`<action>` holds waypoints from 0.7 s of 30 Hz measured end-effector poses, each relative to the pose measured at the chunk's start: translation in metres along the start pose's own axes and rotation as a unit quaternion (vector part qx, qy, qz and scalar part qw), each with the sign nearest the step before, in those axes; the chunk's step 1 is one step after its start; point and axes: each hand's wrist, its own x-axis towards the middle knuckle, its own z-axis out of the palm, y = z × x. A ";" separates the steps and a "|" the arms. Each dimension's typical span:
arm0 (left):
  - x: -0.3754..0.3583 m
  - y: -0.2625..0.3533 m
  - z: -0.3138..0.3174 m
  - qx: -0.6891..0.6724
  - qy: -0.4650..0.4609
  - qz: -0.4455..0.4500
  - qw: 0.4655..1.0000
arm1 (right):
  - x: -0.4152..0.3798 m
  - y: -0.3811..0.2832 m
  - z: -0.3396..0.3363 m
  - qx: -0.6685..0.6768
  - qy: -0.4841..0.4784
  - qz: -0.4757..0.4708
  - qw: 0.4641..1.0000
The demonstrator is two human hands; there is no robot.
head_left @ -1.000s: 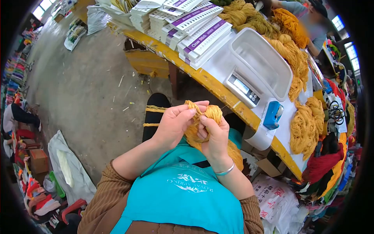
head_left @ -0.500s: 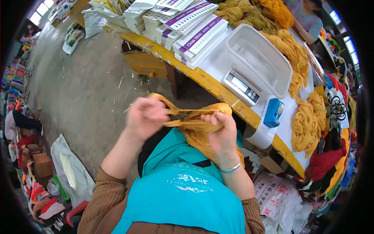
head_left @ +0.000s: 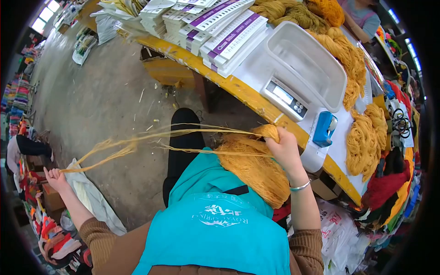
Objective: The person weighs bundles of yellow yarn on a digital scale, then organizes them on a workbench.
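Observation:
Far out to the left, my left hand (head_left: 57, 178) is closed on the end of a pulled-out strand of golden-yellow thread (head_left: 108, 153). The strand stretches across my body above the floor to my right hand (head_left: 285, 149), which grips a bunched part of the same thread beside the table edge. A thick golden-yellow thread bundle (head_left: 254, 167) rests on my lap, over the teal apron (head_left: 215, 233). Some loose ends hang free between the hands.
The yellow-edged table (head_left: 240, 94) holds stacked printed cards (head_left: 233, 41), a digital scale (head_left: 286, 98) with a grey plastic tray (head_left: 307, 64), a blue tape dispenser (head_left: 324, 129) and more yellow skeins (head_left: 364, 142). Another person (head_left: 362, 20) is at the far side. Plastic bags (head_left: 339, 229) lie lower right.
My left hand has swung far left, drawing the thread out long between the hands. My right hand has moved a little right and still grips the thread.

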 end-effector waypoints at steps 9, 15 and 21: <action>-0.179 -0.210 0.200 -0.142 -0.188 -0.412 0.880 | -0.010 -0.054 0.048 -0.321 -0.062 -0.318 0.890; -0.263 -0.267 0.358 0.225 -0.566 -0.468 0.640 | -0.040 -0.071 0.041 -0.328 -0.087 -0.343 0.876; -0.279 -0.296 0.400 0.245 -0.643 -0.581 0.435 | -0.061 -0.065 -0.003 -0.140 -0.146 -0.159 0.966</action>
